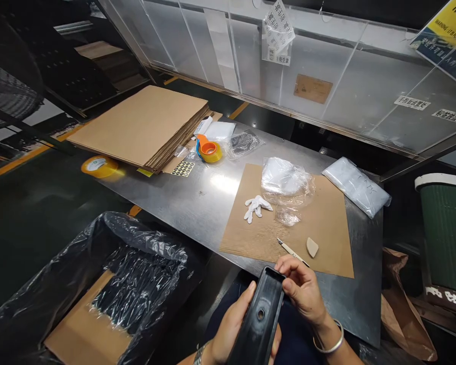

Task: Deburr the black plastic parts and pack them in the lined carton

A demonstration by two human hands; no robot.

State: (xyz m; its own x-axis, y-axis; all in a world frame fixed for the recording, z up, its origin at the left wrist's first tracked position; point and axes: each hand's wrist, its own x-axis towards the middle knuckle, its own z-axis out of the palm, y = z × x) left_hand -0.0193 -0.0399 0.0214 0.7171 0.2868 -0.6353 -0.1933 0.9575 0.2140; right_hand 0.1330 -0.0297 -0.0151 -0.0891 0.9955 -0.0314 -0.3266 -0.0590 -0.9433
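Observation:
A long black plastic part (259,324), hollow like a trough with a round hole in its floor, is tilted up over the near table edge. My left hand (233,322) is wrapped round its lower portion, thumb along the side. At the top end, my right hand (302,284) pinches the rim between thumb and fingers. Just beyond lie a craft knife or pen with a pale handle (293,252) and a small beige wedge-shaped block (312,247). White finger cots or a thin glove (257,207) rest farther back on the cardboard sheet (247,238).
Clear plastic bags (285,177) sit on the cardboard, and another packet (355,185) lies right. Flat cardboard sheets (144,121), a tape dispenser (209,150) and a tape roll (99,166) are left. A box lined with black plastic (137,233) stands at left; a green bin (446,228) stands right.

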